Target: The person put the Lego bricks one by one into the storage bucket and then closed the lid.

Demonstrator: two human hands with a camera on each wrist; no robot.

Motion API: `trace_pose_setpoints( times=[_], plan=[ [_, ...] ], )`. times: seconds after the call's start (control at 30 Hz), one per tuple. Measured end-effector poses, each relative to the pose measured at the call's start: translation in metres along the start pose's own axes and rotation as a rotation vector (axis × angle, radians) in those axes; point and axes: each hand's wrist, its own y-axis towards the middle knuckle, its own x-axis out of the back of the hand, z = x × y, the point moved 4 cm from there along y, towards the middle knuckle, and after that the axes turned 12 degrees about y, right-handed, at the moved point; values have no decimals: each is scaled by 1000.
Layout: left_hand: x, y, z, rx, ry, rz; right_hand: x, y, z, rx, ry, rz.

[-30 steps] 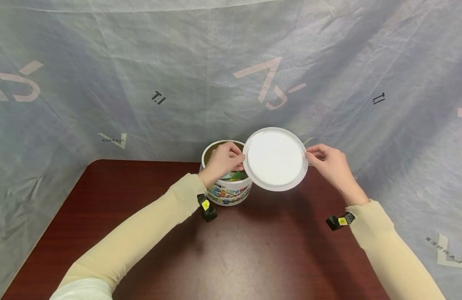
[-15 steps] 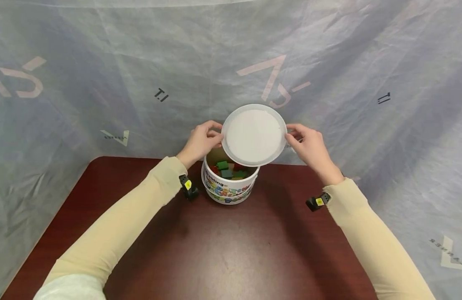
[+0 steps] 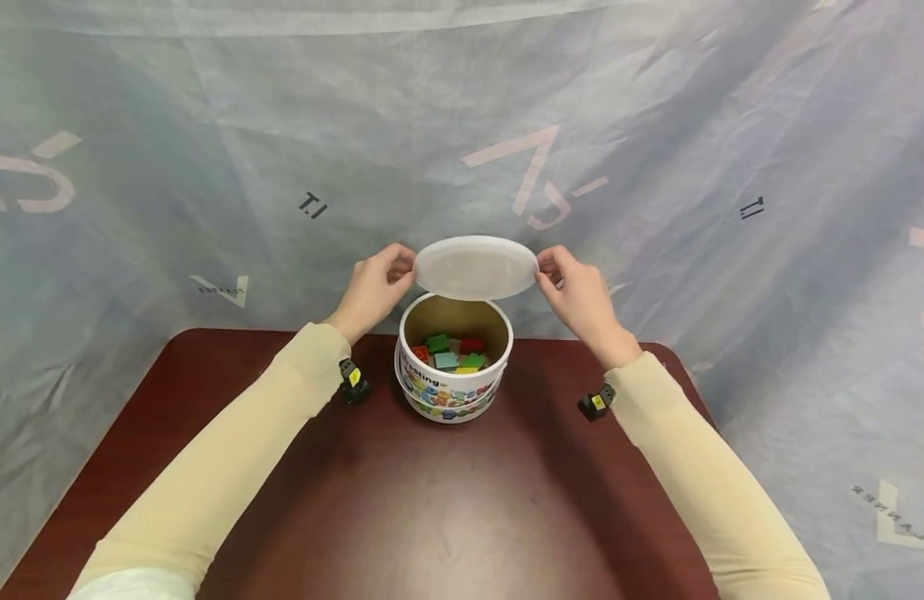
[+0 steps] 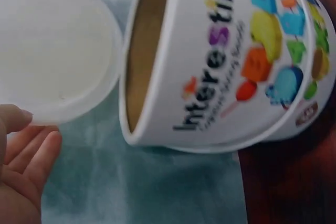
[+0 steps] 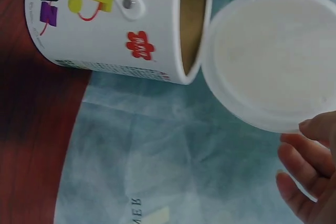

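A round white lid (image 3: pixel 476 268) is held tilted above the back rim of a printed white bucket (image 3: pixel 454 392). My left hand (image 3: pixel 375 287) pinches its left edge between thumb and fingers. On the opposite edge my right hand (image 3: pixel 577 300) grips it the same way. The bucket stands upright with its top uncovered, and colourful blocks (image 3: pixel 447 360) lie at its bottom. In the left wrist view the lid (image 4: pixel 55 51) overlaps the bucket's rim, and "Interesting" is printed on the bucket's wall (image 4: pixel 210 87). The right wrist view shows the bucket's handle end (image 5: pixel 126 1) fixed by a rivet.
The bucket stands near the back edge of a dark red-brown table (image 3: pixel 432 500). Behind it hangs a grey-blue cloth (image 3: pixel 402 125) with printed letters, which also runs down both sides of the table.
Both hands have carried the lid leftward, from right of the bucket to over its back rim. The lid has tipped and now looks flatter, and more of the blocks inside show.
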Motion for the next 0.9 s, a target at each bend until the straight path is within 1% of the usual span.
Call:
trace_pose_setpoints(
  times=[0.13, 0.3, 0.53, 0.67, 0.77, 0.9],
  plan=[
    [1, -1, 4, -41, 35, -11, -8, -3, 1, 34, -51, -36],
    [6, -3, 7, -50, 79, -20, -19, -3, -1, 108, -121, -68],
    [4, -7, 16, -50, 133, 8, -29, -9, -5, 151, -142, -78],
    [4, -10, 18, -52, 142, -15, -33, -13, -7, 174, -147, -86],
    [5, -14, 18, -56, 133, -32, -35, -16, -6, 195, -137, -88],
    [5, -20, 20, -87, 149, -44, -37, -20, -4, 237, -152, -73]
  ],
)
